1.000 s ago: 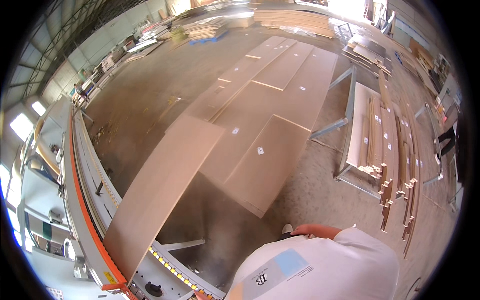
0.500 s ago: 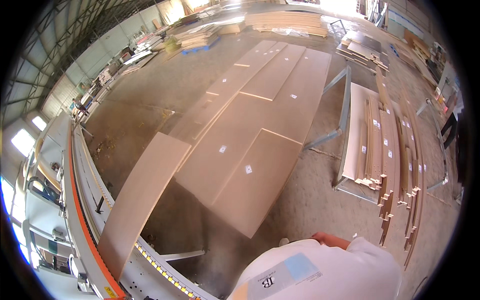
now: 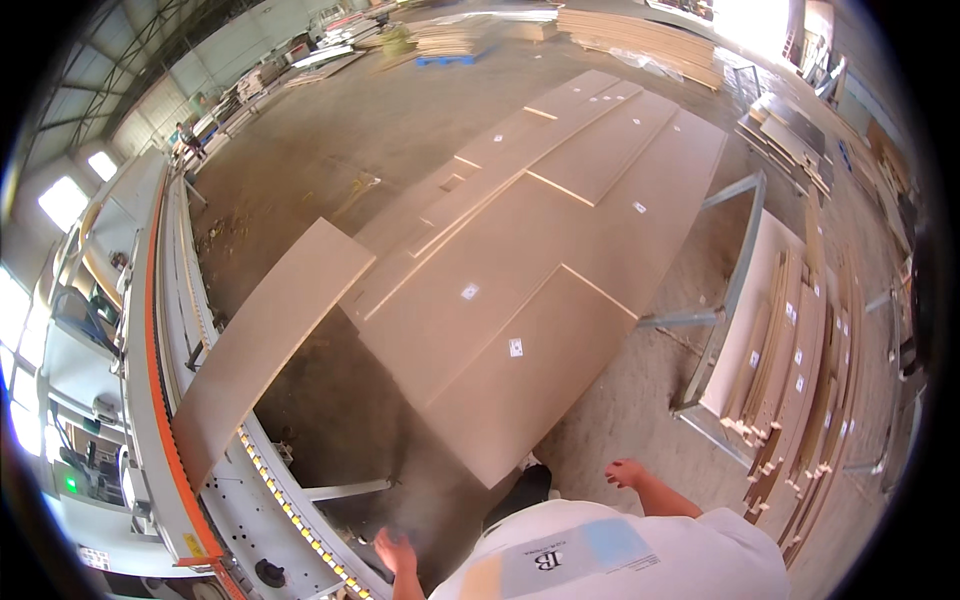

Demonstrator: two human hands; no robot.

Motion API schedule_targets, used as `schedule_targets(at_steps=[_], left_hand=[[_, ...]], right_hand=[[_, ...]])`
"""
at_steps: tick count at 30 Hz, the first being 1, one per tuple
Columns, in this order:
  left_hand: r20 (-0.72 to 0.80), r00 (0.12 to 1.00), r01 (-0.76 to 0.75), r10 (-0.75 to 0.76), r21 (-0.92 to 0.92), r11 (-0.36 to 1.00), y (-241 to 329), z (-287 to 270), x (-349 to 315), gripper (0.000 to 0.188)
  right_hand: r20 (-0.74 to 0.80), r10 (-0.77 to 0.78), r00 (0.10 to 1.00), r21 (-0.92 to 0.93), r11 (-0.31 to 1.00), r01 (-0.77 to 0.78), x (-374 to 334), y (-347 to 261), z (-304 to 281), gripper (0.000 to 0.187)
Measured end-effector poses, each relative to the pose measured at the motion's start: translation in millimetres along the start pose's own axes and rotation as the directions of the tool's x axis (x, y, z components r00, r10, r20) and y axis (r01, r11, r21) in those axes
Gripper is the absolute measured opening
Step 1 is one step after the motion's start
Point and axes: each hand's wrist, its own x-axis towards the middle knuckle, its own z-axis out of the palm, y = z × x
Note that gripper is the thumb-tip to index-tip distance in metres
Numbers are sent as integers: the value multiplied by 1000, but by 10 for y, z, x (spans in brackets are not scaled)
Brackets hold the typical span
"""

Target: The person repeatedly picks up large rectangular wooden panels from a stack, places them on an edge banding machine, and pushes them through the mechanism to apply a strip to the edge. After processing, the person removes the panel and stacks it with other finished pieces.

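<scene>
1 brown wooden board (image 3: 275, 345) is already on the grey, orange-striped machine (image 3: 159, 370) at left, stacked brown panels (image 3: 590, 240) lie untouched rightward, left hand (image 3: 395, 550) and right hand (image 3: 627, 473) open, empty.

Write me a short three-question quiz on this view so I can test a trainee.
1. Multiple choice: the near end of the single brown panel lies by a long strip on the machine. What colour is that strip?
A) green
B) orange
C) purple
2. True or false: the right hand is empty.
3. Short answer: which hand is nearer the row of yellow blocks?

Key: 1. B. 2. True. 3. The left hand.
</scene>
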Motion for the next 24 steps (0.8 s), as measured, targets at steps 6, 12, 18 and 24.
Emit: schedule_targets(at_steps=[6,12,18,24], left_hand=[[600,775,-183,196,-84,980,1281,969,748,48],[668,645,-321,371,-203,925,2322,1806,1344,44],[745,567,-280,352,-227,933,3146,1946,1382,40],[833,537,-171,133,-47,984,3257,1852,1132,43]], right_hand=[[74,5,997,-194,981,9,-10,-697,-341,46],[-50,1,999,-195,981,-11,547,-1068,-855,43],[-226,-101,969,-313,949,26,1277,-1876,-1131,37],[-588,-171,790,-126,985,118,2029,-2611,-2021,42]])
